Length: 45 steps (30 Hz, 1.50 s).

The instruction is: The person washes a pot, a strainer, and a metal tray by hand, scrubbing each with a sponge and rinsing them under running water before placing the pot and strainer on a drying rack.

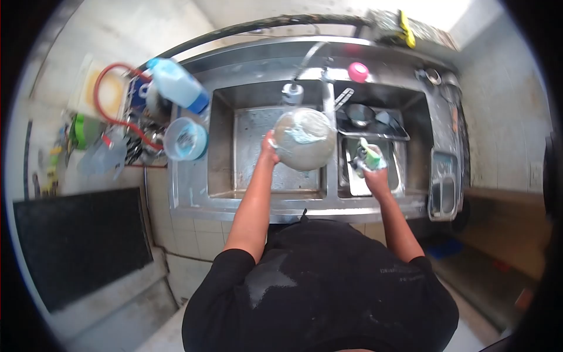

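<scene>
My left hand (270,149) grips the left edge of a round, pale bowl or lid (304,141) with soap suds on its surface. This round piece is held over the divider between the two sink basins. In my right hand (375,173) is a soapy green sponge (372,156), with the fingers wrapped round it, above a metal tray (390,182) in the right basin. Behind that hand, a dark tray (393,134) holds a small dark pan (360,114).
The left basin (249,146) has a spray head (292,92) over its back edge. A blue-capped bottle (177,85) and a clear tub (186,139) stand left of the sink. A pink bowl (358,72) sits behind, and metal containers (443,185) are at right.
</scene>
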Available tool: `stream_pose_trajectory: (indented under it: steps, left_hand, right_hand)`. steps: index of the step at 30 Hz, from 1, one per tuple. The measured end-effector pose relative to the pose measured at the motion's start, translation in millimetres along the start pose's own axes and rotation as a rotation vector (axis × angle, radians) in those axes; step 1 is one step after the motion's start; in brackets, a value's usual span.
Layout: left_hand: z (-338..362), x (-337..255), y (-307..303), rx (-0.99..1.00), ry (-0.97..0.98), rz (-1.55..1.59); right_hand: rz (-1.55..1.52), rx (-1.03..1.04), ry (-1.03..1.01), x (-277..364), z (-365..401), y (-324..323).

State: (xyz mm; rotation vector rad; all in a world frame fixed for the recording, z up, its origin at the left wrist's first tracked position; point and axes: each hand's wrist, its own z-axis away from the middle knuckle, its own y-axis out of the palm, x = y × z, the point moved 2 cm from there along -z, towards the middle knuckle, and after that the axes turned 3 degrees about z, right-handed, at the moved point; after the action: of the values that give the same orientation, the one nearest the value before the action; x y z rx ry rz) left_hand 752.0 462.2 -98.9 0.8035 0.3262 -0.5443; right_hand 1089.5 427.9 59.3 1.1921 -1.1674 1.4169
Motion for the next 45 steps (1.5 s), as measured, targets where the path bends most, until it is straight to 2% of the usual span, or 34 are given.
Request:
stream_pose_trajectory:
  steps: [2,3,5,7,8,9,11,13,14,16,18,20,21,23,25,27,28,29,30,31,32,34,35,37,38,39,40,41,42,45]
  left_hand:
    - [-5,7,-1,0.026,-0.002,0.065]
    - [-8,10,-1,0.026,-0.009,0.104]
    - [-26,18,-16,0.15,-0.081,0.246]
    - [-42,22,-40,0.409,0.655,-0.762]
    - [-36,22,-45,0.414,0.787,-0.874]
    - [-34,21,-48,0.368,0.5,-0.532]
    - [-22,14,-56,0.186,0.051,0.084]
    - [-4,1,-63,0.103,-0.047,0.236]
    - [1,-4,-68,0.09,-0.075,0.258]
    - [10,-17,-79,0.074,-0.112,0.284]
    - [18,-28,-87,0.073,-0.15,0.288]
    - [31,-45,-93,-0.007,-0.064,0.159]
    - [30,-52,-99,0.004,-0.085,0.165]
    - [26,-60,-114,0.043,-0.264,0.258]
    - [2,-49,-150,0.076,-0.274,0.238]
    - [-3,-54,-167,0.082,-0.256,0.187]
    - [-3,-54,-169,0.095,-0.286,0.18]
    - [-3,-58,-171,0.089,-0.237,0.167]
    - [-4,-62,-171,0.082,-0.183,0.154]
    - [-4,-65,-168,0.093,-0.196,0.149]
    - [-3,-67,-165,0.11,-0.212,0.176]
    - [-9,-65,-164,0.136,-0.239,0.194]
    - [-15,-63,-164,0.168,-0.241,0.21]
    - [-29,-55,-173,0.204,-0.248,0.227]
    - [-35,-49,-180,0.169,-0.233,0.202]
    - [-37,-44,-185,0.133,-0.217,0.176]
    - [-34,-46,-182,0.137,-0.219,0.175]
    - [-27,-49,-180,0.045,-0.245,0.147]
    - [-24,-46,-182,-0.048,-0.272,0.12]
    - [-28,-32,-196,-0.038,-0.283,0.117]
  right_hand:
    - [-0.102,0.161,0.066,20,-10,46]
    - [-0.102,0.246,0.073,57,-12,79]
    - [0.154,0.349,-0.193,36,-33,136]
    - [0.209,0.48,-0.221,64,-43,212]
    - [0.125,0.541,-0.11,72,-47,253]
    - [0.042,0.591,0.005,80,-51,293]
    - [0.169,0.601,0.002,109,-54,360]
    - [-0.11,0.697,0.163,89,-65,423]
    - [-0.105,0.693,0.165,81,-70,433]
    - [0.032,0.679,0.012,82,-73,445]
    - [0.008,0.622,-0.085,61,-77,424]
    - [-0.249,0.557,0.116,46,-78,374]
    - [-0.074,0.468,0.064,44,-78,339]
    - [0.002,0.276,0.139,12,-84,278]
    - [0.252,-0.057,0.083,-61,-103,215]
    - [0.362,-0.058,0.477,-51,-104,192]
    - [0.189,-0.053,0.696,-58,-111,189]
    - [0.189,-0.078,0.701,-61,-117,187]
    - [-0.05,-0.078,0.68,-55,-120,200]
    - [-0.286,-0.074,0.645,-52,-126,213]
    - [-0.288,-0.091,0.644,-53,-131,223]
    - [-0.674,-0.127,0.574,-65,-145,234]
    - [-0.675,-0.14,0.567,-72,-151,232]
    - [-0.962,0.157,0.438,-96,-162,233]
    - [-0.958,0.13,0.471,-110,-165,230]
    - [-0.956,0.126,0.47,-98,-163,233]
    - [-0.771,-0.071,0.582,-77,-158,239]
    - [-0.577,-0.265,0.686,-65,-155,240]
    - [-0.774,-0.024,0.456,-65,-157,242]
    - [-0.754,0.076,0.389,-73,-157,242]
